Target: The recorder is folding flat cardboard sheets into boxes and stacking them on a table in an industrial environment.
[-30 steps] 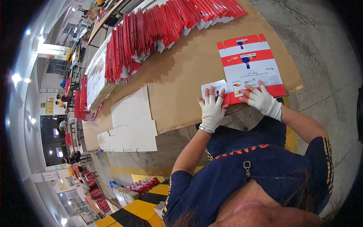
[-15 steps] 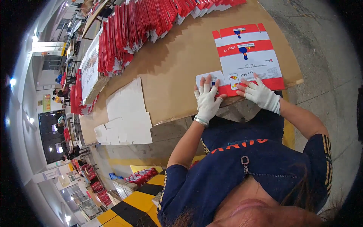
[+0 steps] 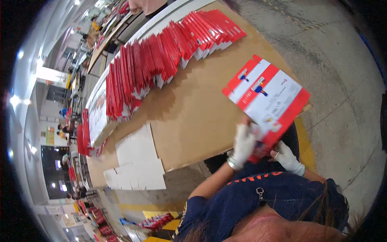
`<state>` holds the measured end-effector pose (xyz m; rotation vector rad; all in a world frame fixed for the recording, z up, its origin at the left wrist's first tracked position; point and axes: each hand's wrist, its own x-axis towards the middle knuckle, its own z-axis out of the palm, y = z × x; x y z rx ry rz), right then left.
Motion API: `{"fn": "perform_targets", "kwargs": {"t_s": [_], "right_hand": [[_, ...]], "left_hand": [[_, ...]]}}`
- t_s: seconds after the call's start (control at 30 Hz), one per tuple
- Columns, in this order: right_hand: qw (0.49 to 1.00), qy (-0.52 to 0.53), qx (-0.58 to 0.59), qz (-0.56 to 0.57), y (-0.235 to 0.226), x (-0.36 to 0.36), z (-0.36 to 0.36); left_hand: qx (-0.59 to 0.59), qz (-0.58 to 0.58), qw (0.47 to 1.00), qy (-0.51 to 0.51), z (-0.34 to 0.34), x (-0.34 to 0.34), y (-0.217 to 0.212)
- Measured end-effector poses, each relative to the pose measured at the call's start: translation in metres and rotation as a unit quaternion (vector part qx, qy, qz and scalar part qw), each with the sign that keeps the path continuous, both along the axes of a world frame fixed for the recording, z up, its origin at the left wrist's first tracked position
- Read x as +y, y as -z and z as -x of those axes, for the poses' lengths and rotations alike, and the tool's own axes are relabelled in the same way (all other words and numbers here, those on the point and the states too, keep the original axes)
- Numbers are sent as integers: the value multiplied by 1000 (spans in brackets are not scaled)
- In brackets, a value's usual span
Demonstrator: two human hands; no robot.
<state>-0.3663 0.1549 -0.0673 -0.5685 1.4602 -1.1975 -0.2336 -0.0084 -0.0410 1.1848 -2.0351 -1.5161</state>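
A flat red-and-white printed carton (image 3: 278, 90) lies slanted across the table's near right edge, its near end hanging past the edge toward my body. My left hand (image 3: 243, 147), in a white fingertip-less glove, grips its near left side; the fingers are blurred. Beneath the near end, my right hand (image 3: 288, 159), gloved alike, holds the carton with the thumb showing and the other fingers partly hidden.
A long row of folded red-and-white cartons (image 3: 157, 60) leans along the table's far side. White cardboard sheets (image 3: 139, 161) lie at the left on the brown tabletop (image 3: 201, 121). Another stack (image 3: 98, 117) stands at the far left. Concrete floor (image 3: 322, 72) borders the right.
The carton has turned, and its near end has come off the table toward me. Both hands have moved nearer my body, from lying flat on it to gripping it. The view has shifted.
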Motion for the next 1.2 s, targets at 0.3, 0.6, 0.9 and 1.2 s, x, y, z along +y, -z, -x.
{"fn": "perform_targets", "kwargs": {"t_s": [0.3,0.6,0.9,1.2], "right_hand": [[936,-2,342,-79,-76,-73,247],[912,-9,404,65,-34,-315,385],[876,-24,458,153,42,-505,319],[870,65,426,242,38,-343,212]], "left_hand": [[8,130,989,68,-22,-25,-24],[-193,270,941,-65,-102,-73,-14],[-521,157,806,-232,-323,-72,-12],[-566,126,774,-254,-421,-10,9]]}}
